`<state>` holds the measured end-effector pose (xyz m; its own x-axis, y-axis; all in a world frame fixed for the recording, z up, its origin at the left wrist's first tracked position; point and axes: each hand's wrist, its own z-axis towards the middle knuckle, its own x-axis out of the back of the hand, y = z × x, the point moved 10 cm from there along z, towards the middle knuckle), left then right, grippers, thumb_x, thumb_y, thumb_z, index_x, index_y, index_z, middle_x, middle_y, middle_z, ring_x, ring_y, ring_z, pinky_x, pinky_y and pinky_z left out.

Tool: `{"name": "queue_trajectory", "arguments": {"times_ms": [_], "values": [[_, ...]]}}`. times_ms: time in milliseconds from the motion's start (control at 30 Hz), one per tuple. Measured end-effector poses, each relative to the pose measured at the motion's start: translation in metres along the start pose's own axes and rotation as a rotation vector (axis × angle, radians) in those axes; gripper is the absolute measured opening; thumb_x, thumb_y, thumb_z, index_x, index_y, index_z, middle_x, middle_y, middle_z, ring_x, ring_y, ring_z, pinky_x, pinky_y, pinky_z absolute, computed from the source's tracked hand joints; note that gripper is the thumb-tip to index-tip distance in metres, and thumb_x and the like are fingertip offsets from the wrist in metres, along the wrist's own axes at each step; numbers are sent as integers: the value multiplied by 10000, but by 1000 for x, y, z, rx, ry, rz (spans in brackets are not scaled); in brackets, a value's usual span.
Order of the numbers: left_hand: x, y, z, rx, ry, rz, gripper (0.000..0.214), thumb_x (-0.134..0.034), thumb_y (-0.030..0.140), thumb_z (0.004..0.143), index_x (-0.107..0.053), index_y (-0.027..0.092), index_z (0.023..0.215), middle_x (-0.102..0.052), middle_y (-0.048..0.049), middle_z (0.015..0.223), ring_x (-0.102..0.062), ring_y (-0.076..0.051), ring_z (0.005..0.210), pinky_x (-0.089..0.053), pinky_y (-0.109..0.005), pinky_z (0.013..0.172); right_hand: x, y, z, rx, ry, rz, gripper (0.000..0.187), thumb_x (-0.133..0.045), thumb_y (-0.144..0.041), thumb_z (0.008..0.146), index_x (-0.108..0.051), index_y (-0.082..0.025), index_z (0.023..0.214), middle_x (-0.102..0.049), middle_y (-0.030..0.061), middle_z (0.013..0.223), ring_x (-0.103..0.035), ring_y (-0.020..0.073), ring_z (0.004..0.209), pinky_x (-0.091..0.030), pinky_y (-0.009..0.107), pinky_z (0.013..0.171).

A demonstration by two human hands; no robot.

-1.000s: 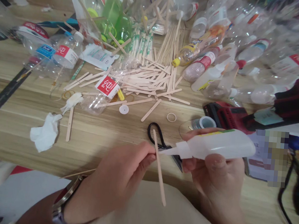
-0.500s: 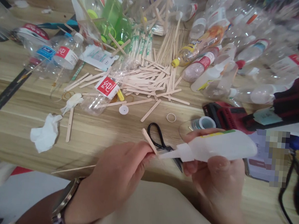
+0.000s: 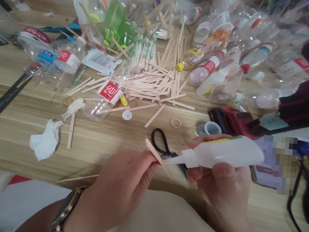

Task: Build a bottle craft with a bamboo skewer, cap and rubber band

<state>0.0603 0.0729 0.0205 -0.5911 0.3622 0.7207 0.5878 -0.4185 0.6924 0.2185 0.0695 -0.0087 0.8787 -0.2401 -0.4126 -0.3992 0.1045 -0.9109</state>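
Left hand [image 3: 123, 182]: fingers closed, with thumb and forefinger pinching a flat wooden stick [image 3: 153, 151] above the near edge of the counter [image 3: 101, 136]. The stick is tilted, its upper end pointing away from the person. A wristwatch [image 3: 66, 209] is worn on this arm. A thin wooden rod [image 3: 78, 178] shows beside the wrist; whether the hand grips it cannot be determined.

Right hand [image 3: 224, 185]: fingers wrapped around a white squeeze bottle [image 3: 229, 151], thumb pressed against its near side. The bottle lies nearly level, its tapered nozzle [image 3: 174, 160] directed at the stick. The tip is at the stick, close to the left fingertips; actual contact cannot be confirmed.

Surroundings: black-handled scissors [image 3: 171, 154] lie on the counter, partly behind the nozzle. A grey roll [image 3: 202, 129] stands just beyond the right hand, near a red and black power tool [image 3: 232, 121]. Farther back is a heap of loose wooden sticks [image 3: 154, 83]; a clear bottle with a red label [image 3: 110, 92] lies against its left side. A crumpled white tissue [image 3: 45, 140] rests at far left.
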Motion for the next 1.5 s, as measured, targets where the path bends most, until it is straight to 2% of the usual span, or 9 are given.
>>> {"name": "queue_trajectory", "arguments": {"times_ms": [233,400,633,933,1067,1300,1500], "values": [[-9,-9,-4,102,-114,-138,216,-351,240,982,-512,222,839,-548,44,649,-489,-123,559,-321,-254,518,1,-2,0,9,13,13,329,-828,-391,643,-696,-262,916,-726,9,790,-518,84,367,-473,187,287],[-14,-11,-4,170,-166,-220,274,-334,268,988,-471,217,757,-542,47,646,-497,-115,575,-330,-247,531,0,-2,0,4,3,31,336,-825,-387,648,-683,-262,926,-726,15,811,-534,92,382,-476,195,295],[-21,-14,-5,238,-243,-327,342,-287,346,1010,-460,211,747,-530,56,622,-484,-101,559,-345,-224,543,-4,-2,-1,-2,-36,52,316,-809,-389,679,-682,-270,943,-729,0,835,-552,77,400,-488,172,323],[-20,-19,-10,302,-226,-384,374,-279,391,1007,-463,209,738,-513,57,599,-474,-93,533,-341,-212,520,-6,-1,-2,-7,-56,31,282,-793,-371,699,-688,-263,937,-717,-1,816,-562,82,408,-479,173,322],[-15,-18,-7,279,-182,-368,369,-282,372,1008,-452,206,726,-497,63,586,-465,-88,520,-335,-215,515,-7,0,-5,-12,-64,29,290,-790,-378,701,-681,-263,944,-717,8,814,-572,98,393,-463,189,306],[-14,-18,-8,248,-149,-229,343,-292,373,1009,-531,211,825,-529,59,618,-503,-104,563,-329,-236,536,-5,-6,-7,14,-23,44,323,-805,-409,683,-680,-267,944,-711,6,820,-563,83,401,-447,173,318],[-12,-15,-8,244,-143,-266,358,-294,380,1009,-490,211,762,-497,66,591,-464,-92,525,-310,-225,503,-5,-4,-5,21,-33,45,302,-790,-377,707,-675,-265,963,-713,12,832,-544,83,409,-471,186,326]]}}
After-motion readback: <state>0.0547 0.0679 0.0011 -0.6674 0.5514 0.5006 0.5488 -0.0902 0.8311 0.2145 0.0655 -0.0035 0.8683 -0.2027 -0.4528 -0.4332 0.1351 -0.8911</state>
